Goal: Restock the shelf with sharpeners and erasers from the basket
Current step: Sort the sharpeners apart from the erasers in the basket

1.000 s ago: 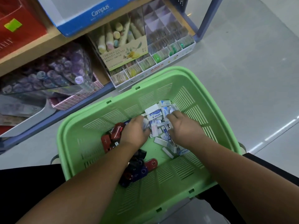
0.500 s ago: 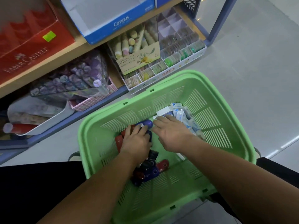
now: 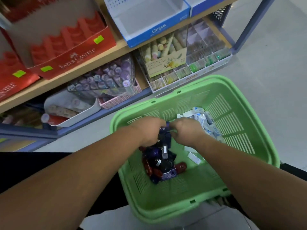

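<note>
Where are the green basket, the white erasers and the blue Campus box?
green basket [image 3: 212, 80]: head view, far rim.
white erasers [image 3: 205, 121]: head view, middle of the pile.
blue Campus box [image 3: 149, 34]: head view, blue front panel.

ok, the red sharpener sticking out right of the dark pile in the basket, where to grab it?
Pinch the red sharpener across its narrow width at the free right end, coming from above-right. It appears to lie flat on the basket floor, hole up; its left end butts the pile of sharpeners.
</note>
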`<state>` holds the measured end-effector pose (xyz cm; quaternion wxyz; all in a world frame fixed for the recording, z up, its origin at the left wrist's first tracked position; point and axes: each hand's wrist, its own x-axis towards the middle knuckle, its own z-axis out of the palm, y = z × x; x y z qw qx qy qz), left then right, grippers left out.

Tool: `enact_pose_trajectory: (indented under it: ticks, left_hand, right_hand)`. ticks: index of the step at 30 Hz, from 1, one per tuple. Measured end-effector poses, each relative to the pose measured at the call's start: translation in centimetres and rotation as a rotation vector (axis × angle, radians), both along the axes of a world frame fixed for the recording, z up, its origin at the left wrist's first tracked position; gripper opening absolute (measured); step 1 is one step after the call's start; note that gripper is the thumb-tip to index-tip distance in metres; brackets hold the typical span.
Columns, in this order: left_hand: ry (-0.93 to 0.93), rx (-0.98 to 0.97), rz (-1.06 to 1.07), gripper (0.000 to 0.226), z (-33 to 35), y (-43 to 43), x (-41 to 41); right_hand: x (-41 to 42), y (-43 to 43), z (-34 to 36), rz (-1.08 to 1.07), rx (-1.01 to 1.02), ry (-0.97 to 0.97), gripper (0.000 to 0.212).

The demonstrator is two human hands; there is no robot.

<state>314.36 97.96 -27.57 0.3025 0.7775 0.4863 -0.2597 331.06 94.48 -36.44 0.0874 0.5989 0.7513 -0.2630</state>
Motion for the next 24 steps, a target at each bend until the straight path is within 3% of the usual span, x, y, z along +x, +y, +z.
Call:
enact_pose_trajectory:
  ticks: [4,7,14,21,24]
  left_hand:
    - [0.110,0.059,-0.149,0.035,1.8,-1.4,-3.9]
    - [0.197,0.155,-0.271,0.035,2.2,-2.3,-5.3]
    - [0.286,0.252,-0.191,0.028,1.6,-2.9,-6.5]
    - [0.218,0.200,0.094,0.031,1.2,-2.5,-8.1]
    - [0.297,0.207,0.062,0.022,0.9,-2.7,-7.9]
  right_hand:
    - [3.3,-0.4,1.8,-0.141,-0.057,-0.119,0.047]
    - [5.4,-1.4,1.7,-0.078,-0.161,-0.235,0.064]
    - [5.1,-2.7,-1.4,-0.040,-0.223,-0.153,0.087]
    - [3.1,0.8,-1.6,0.047,-0.252,-0.094,0.085]
    - [1.8,1.7,-0.8,0.104,-0.067,-0.245,0.067]
